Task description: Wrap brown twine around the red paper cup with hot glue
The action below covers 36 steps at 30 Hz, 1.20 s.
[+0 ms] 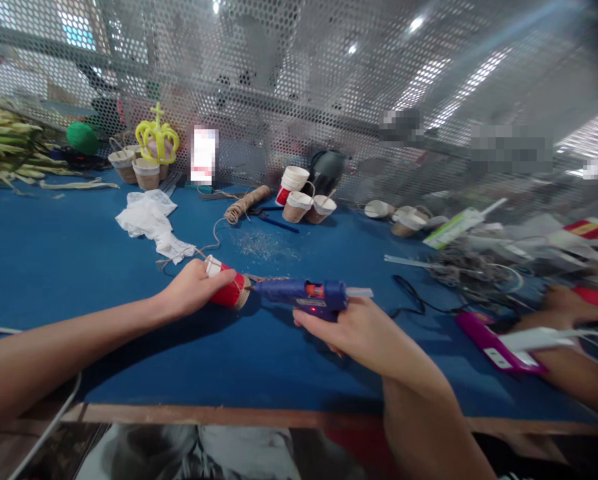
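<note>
My left hand (191,288) is closed around a red paper cup (232,288) that lies tilted on its side, with twine about its lower end. In my right hand (353,327) is a blue hot glue gun (299,295), its red light lit and a clear glue stick (359,292) poking from the back. The gun's nozzle meets or almost touches the base end of the cup. A strand of twine runs from near the cup to a roll of brown twine (247,204) farther back.
White cloth (149,217) lies behind my left hand. Twine-wrapped cups (297,207) and scissors (279,221) stand or lie near the mesh wall. At right are a purple power strip (501,343), cables and a co-worker's arm (571,363). A yellow crown-shaped piece (157,140) sits at back left.
</note>
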Available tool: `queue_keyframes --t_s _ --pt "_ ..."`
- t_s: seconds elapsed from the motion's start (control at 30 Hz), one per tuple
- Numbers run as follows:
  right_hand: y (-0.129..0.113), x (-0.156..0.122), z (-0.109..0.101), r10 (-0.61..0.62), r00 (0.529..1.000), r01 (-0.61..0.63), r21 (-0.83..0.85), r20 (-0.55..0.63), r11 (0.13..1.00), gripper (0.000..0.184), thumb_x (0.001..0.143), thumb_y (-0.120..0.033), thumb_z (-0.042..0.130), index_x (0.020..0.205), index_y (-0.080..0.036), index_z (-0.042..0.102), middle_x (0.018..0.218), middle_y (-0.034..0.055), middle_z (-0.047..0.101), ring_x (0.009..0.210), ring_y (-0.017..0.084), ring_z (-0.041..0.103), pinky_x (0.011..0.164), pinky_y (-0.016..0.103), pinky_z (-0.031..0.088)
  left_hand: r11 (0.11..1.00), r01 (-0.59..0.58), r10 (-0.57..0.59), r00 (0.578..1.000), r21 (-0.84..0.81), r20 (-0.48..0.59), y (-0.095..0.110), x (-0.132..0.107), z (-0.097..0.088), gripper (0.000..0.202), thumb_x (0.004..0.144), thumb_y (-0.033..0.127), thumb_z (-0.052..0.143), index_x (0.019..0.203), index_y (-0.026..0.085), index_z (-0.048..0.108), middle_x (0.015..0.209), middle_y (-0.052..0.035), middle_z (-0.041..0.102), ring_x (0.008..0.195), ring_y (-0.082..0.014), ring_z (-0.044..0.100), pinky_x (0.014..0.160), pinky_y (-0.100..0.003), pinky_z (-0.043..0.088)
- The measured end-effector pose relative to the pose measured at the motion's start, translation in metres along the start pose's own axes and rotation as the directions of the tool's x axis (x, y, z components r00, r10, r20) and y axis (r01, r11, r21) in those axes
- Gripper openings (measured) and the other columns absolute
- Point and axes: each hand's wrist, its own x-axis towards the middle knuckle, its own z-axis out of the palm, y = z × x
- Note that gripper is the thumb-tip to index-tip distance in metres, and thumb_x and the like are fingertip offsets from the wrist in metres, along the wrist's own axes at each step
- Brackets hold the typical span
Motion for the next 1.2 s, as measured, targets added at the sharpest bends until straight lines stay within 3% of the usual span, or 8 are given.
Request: queue_keyframes --t_s 0.3,0.6,0.77,1.2 --pt "-0.0019 0.0018 0.0033 -0.006 1.000 0.006 -0.006 0.018 1.000 0.024 0.077 -0.030 0.049 0.055 -0.019 0.053 0.036 -0.0073 0.043 0.035 0.008 0.042 0.037 0.021 0.033 1.000 -0.018 0.018 1.000 -0.020 0.014 -0.0028 -0.0001 -0.0006 0.036 0.074 0.043 0.049 0.062 0.012 0.062 0.055 -0.0017 0.055 0.050 -0.0112 0.040 0.046 -0.023 0.030" --pt "0.0002 0.0008 0.0064 -0.063 0.998 0.060 -0.159 -0.019 0.985 0.030 0.078 -0.030 0.047 0.049 -0.020 0.043 0.037 -0.0055 0.043 0.037 0.008 0.042 0.040 0.022 0.033 1.000 -0.011 0.011 1.000 -0.024 0.013 -0.0008 -0.0018 0.0010 0.037 0.075 0.044 0.048 0.057 0.013 0.056 0.053 0.0018 0.048 0.048 -0.0086 0.033 0.046 -0.022 0.025" --pt "-0.0011 0.0011 0.0070 -0.040 0.995 0.030 -0.116 -0.088 0.993 0.027 0.077 -0.030 0.049 0.052 -0.020 0.045 0.038 -0.0056 0.043 0.038 0.009 0.041 0.040 0.022 0.033 1.000 0.000 0.000 1.000 -0.002 -0.004 -0.0015 -0.0016 0.0019 0.036 0.074 0.044 0.049 0.062 0.012 0.059 0.053 0.0015 0.049 0.049 -0.0095 0.035 0.047 -0.023 0.026" --pt "0.0005 0.0055 0.0071 -0.005 0.998 0.004 -0.014 -0.059 1.000 0.030 0.078 -0.028 0.049 0.050 -0.020 0.044 0.035 -0.0068 0.042 0.036 0.008 0.041 0.041 0.021 0.035 0.999 -0.017 0.017 1.000 0.031 0.000 -0.0004 -0.0033 0.0019 0.035 0.074 0.043 0.048 0.051 0.017 0.043 0.050 0.0042 0.036 0.048 -0.0086 0.027 0.045 -0.023 0.022"
